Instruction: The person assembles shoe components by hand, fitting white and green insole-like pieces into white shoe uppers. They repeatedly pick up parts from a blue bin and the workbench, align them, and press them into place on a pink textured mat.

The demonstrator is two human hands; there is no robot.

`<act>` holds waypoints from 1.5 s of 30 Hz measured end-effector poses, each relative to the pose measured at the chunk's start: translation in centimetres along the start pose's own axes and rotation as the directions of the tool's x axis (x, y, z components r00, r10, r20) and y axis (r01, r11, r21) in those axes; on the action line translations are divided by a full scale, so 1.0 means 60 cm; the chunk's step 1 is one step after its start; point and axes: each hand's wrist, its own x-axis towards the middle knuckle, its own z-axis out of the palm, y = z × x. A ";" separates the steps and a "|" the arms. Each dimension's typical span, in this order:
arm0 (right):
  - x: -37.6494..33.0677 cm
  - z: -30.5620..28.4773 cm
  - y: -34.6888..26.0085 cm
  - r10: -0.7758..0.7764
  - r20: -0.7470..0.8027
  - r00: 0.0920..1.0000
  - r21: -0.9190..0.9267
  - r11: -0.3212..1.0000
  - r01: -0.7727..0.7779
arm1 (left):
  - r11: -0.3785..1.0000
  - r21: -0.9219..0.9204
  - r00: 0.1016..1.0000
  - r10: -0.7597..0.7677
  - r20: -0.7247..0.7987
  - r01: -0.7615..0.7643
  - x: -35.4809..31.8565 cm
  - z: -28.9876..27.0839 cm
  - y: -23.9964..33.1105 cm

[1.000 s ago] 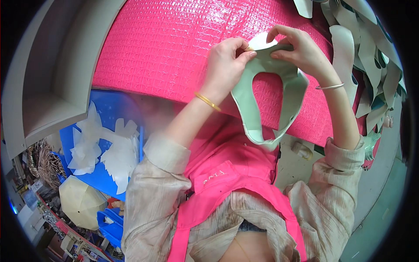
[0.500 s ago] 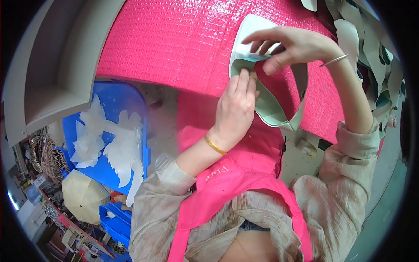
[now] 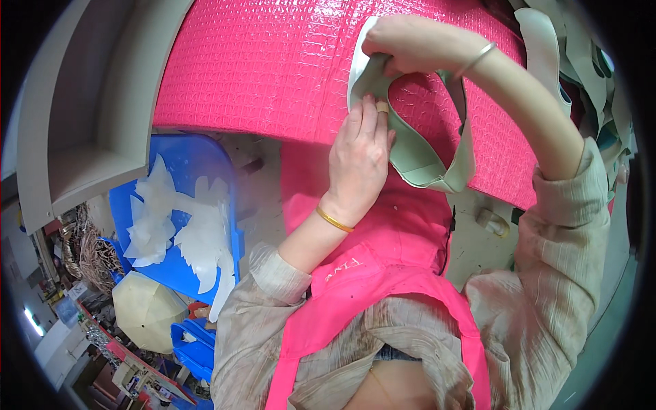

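Pink sheeting [image 3: 260, 75] covers the table; over its near edge hangs the green loop [image 3: 413, 154], long axis far-left to near-right. Left hand [image 3: 359, 160] lies straight-fingered on its left side; right hand [image 3: 417, 44] curls at its far end, grip hidden.

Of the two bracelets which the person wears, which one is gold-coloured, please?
It is the left bracelet, beside the left hand, which touches the pale green piece. The right bracelet, beside the right hand, is silver-coloured instead.
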 end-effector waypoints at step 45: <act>-0.002 0.007 0.071 0.209 0.102 0.973 -0.063 0.977 -0.204 | 0.954 -0.035 0.951 0.301 0.070 -0.299 0.109 0.022 -0.043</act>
